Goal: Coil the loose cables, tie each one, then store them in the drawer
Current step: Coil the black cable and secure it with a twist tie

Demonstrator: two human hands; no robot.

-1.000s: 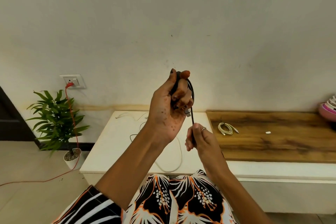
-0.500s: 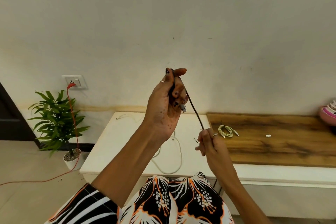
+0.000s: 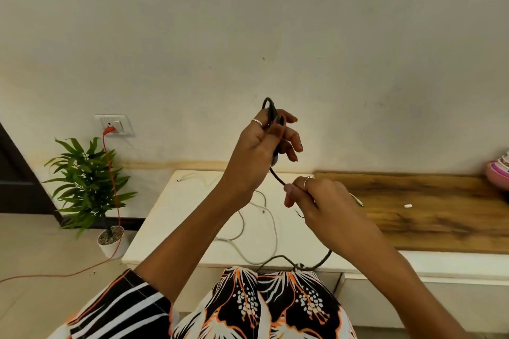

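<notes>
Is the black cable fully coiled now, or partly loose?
Partly loose. The left hand holds loops of the black cable; the rest runs through the right hand, trailing below.

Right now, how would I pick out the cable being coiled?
Find the low white cabinet top against the wall. Above it, the left hand pinches a thin black cable running down into the right hand. The loose cable lying there is white.

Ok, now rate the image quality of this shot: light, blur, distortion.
Head view: soft, even light with faint shadows, no glare; wide-angle bend curves the cabinet top; slight softness on the left hand, right hand and black cable.
</notes>
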